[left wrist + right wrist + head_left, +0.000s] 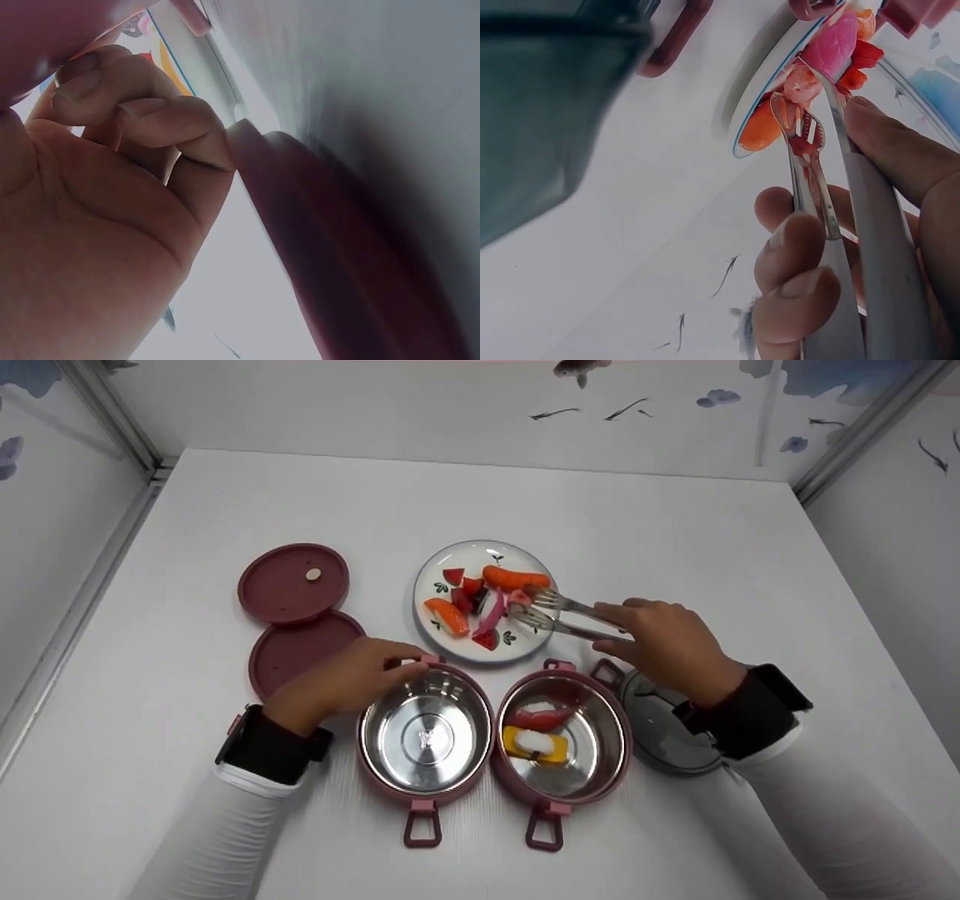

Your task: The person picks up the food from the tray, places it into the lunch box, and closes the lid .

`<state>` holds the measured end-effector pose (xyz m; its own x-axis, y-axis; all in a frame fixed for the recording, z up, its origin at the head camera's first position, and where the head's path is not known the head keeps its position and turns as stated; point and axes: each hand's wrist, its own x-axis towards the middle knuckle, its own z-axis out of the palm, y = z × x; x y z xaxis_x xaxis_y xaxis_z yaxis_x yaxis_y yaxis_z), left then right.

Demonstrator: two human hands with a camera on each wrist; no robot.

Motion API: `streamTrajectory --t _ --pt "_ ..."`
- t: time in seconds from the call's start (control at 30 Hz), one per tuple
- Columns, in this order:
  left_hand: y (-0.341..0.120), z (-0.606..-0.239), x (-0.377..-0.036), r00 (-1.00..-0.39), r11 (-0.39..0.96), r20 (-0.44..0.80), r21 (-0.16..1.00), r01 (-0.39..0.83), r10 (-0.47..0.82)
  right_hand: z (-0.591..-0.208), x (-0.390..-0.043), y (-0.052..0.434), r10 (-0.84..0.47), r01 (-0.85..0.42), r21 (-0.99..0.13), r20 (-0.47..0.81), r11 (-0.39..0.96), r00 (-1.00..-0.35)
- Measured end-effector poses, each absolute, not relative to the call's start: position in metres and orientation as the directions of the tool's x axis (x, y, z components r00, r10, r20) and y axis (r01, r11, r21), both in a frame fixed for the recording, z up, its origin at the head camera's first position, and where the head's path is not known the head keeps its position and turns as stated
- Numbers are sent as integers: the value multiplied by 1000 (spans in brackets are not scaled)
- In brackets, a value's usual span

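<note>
My right hand (667, 645) holds metal serving tongs (574, 619) with slotted, fork-like ends. Their spread ends reach over the right side of a white plate (487, 654), around a small pink food piece (802, 84). At the far rim of the left pink lunch-box bowl (426, 791), my left hand (360, 675) grips the latch between thumb and fingers. That bowl has a bare steel inside. In the right bowl (592, 780) lie a red-and-white sushi piece (544, 718) and a yellow sushi piece (536, 744). More toy food, including an orange sausage-shaped piece (514, 578), lies on the plate.
Two dark red lids (281, 585) overlap behind my left hand; the upper one bears a small pale disc (313, 574). A grey lid (667, 735) lies beneath my right wrist, beside the right bowl. Patterned white panels (375, 405) wall the table's back and sides.
</note>
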<state>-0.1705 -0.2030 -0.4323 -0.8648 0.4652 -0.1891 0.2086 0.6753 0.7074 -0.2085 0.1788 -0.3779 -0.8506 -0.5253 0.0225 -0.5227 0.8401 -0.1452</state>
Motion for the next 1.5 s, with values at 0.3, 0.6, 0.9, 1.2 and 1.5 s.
streamTrajectory --t 0.3,0.6,0.9,1.2,1.5 --pt "-203 -428 -172 -869 670 -179 712 209 461 -373 -186 189 -521 -525 -173 75 833 -850" --pt "-202 -429 -172 -870 670 -181 713 205 458 -367 -152 202 -532 -556 -160 172 816 -829" --pt "-201 -431 -171 -867 667 -203 723 181 455 -363 -119 217 -534 -584 -149 273 798 -800" --pt "-204 -433 -171 -864 666 -211 725 175 457 -367 -88 232 -513 -570 -155 294 807 -806" --pt "-204 -435 -170 -864 657 -210 735 168 457 -371 -82 237 -500 -546 -182 247 818 -830"
